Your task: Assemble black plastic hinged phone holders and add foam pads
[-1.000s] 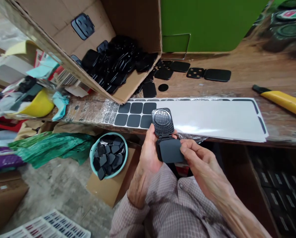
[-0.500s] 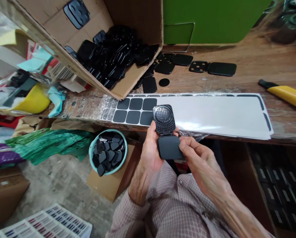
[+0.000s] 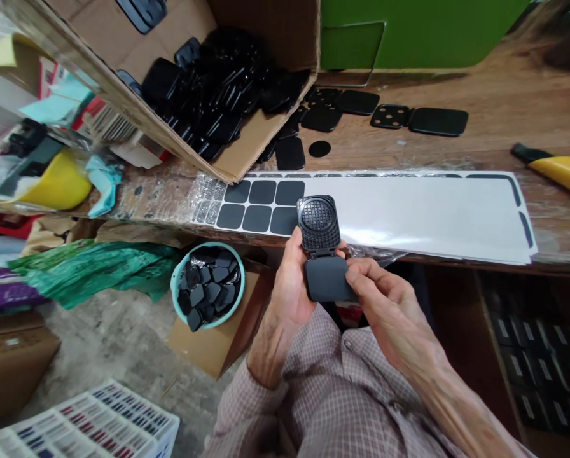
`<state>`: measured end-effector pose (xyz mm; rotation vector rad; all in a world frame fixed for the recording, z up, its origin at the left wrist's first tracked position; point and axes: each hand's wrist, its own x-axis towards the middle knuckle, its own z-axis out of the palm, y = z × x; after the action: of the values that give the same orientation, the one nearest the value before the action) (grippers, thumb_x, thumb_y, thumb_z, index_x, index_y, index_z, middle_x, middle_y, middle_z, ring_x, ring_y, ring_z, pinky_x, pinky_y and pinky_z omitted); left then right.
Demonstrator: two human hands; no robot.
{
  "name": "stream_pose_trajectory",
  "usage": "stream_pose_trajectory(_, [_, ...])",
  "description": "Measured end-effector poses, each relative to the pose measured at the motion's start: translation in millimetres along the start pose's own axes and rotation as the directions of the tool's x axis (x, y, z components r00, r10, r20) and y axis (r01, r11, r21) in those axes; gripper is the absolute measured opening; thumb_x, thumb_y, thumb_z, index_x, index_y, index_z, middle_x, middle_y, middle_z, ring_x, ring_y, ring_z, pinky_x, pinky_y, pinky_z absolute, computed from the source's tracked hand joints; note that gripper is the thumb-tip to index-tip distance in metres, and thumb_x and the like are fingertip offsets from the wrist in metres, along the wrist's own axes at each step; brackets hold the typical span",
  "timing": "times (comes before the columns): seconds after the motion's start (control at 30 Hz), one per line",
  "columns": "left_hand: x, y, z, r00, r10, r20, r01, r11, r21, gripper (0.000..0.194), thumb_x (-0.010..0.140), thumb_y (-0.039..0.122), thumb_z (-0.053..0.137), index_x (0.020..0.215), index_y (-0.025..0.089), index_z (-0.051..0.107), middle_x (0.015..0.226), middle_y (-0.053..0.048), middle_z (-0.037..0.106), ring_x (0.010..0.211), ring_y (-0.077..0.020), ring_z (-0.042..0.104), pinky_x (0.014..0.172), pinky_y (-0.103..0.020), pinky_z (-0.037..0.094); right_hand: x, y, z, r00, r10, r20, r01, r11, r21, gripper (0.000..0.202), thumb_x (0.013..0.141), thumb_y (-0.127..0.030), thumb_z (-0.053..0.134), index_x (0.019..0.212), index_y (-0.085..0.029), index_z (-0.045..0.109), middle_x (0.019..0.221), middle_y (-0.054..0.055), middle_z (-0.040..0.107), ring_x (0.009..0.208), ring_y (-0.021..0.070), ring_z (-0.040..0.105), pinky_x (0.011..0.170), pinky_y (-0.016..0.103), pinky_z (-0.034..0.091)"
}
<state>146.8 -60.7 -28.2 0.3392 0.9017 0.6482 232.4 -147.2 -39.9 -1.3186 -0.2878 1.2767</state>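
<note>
My left hand (image 3: 292, 289) is closed around a black hinged plastic case (image 3: 319, 221), which lies opened out flat. Its upper half has a gridded face with a round recess; the lower half is a smooth dark rounded square. At the right edge of that lower half, the thumb and fingers of my right hand (image 3: 373, 283) are pinched together on it. Whether a separate sticker is under those fingertips, I cannot tell. Just beyond the case lies a sticker sheet (image 3: 409, 210), with dark rounded squares at its left end and bare white backing to the right.
A cardboard box (image 3: 247, 149) of black cases lies on its side on the wooden bench. Loose hinged pieces (image 3: 438, 121) and a yellow-handled tool (image 3: 564, 175) are on the bench. Below left, a light-blue basket (image 3: 174, 280) of dark cases stands on a carton (image 3: 235, 337).
The view has shifted slightly, so the bench and box appear a little higher. Both hands keep the same hold on the opened case.
</note>
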Motion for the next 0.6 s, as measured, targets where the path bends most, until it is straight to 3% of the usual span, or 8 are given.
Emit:
stream_pose_trajectory(0.17, [-0.2, 0.8, 0.9, 1.0, -0.019, -0.004, 0.019, 1.0, -0.011, 0.052, 0.097, 0.05, 0.032, 0.099, 0.013, 0.069, 0.08, -0.009, 0.071, 0.075, -0.0187, 0.068, 0.073, -0.029, 0.053, 1.5, 1.3, 0.1, 1.0, 0.002, 0.001, -0.002, 1.0, -0.027, 0.027, 0.074, -0.042, 0.07, 0.071, -0.02, 0.055, 0.085, 0.002, 0.055, 0.067, 0.0133, 0.045, 0.059, 0.026, 0.04])
stream_pose_trajectory(0.4, [1.1, 0.8, -1.2, 1.0, -0.008, 0.011, 0.008, 1.0, 0.012, 0.049, 0.097, 0.049, 0.035, 0.098, 0.014, 0.068, 0.08, -0.007, 0.071, 0.077, -0.0178, 0.067, 0.073, -0.027, 0.053, 3.5, 3.3, -0.8, 0.999, -0.026, -0.019, 0.026, 0.999, -0.032, 0.024, 0.073, -0.039, 0.072, 0.068, -0.02, 0.057, 0.086, 0.0, 0.056, 0.08, 0.0151, 0.05, 0.073, 0.027, 0.041])
stream_pose_trajectory(0.6, [1.0, 2.0, 0.3, 0.999, -0.039, -0.021, 0.039, 0.999, -0.004, 0.05, 0.097, 0.05, 0.033, 0.097, 0.015, 0.069, 0.082, -0.008, 0.07, 0.074, -0.0171, 0.066, 0.074, -0.028, 0.053, 4.1, 3.2, -0.3, 0.999, -0.036, -0.03, 0.033, 0.997, -0.074, 0.025, 0.073, -0.04, 0.071, 0.069, -0.02, 0.056, 0.086, 0.001, 0.056, 0.078, 0.0154, 0.049, 0.071, 0.028, 0.04])
